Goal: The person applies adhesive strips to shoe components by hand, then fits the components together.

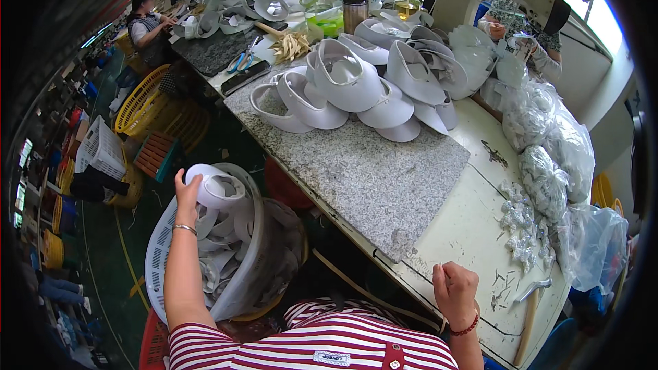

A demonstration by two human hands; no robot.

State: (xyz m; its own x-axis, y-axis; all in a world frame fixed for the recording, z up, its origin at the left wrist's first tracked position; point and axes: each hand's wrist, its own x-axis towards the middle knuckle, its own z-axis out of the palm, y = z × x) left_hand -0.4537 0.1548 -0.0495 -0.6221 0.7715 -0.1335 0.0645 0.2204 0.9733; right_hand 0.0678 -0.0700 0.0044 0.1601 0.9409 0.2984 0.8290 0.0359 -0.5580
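Observation:
My left hand [187, 195] grips a white visor [218, 188] by its edge, above a pale plastic basket [164, 250]. Inside the basket lie many similar white visors [223, 247], jumbled together. Over the near edge of the worktable, my right hand [456, 291] is closed, with thumb and fingers drawn together; whatever they hold, if anything, is too small to make out. A pile of white visors [346, 75] rests on the speckled grey stone slab [356, 178] ahead of me.
At the right of the table lie a hammer [531, 308], loose small clear pieces [524, 226] and filled plastic bags [545, 164]. Scissors [241, 62], a dark phone [245, 78] and a metal flask [355, 8] are farther back. Other people work beyond the table.

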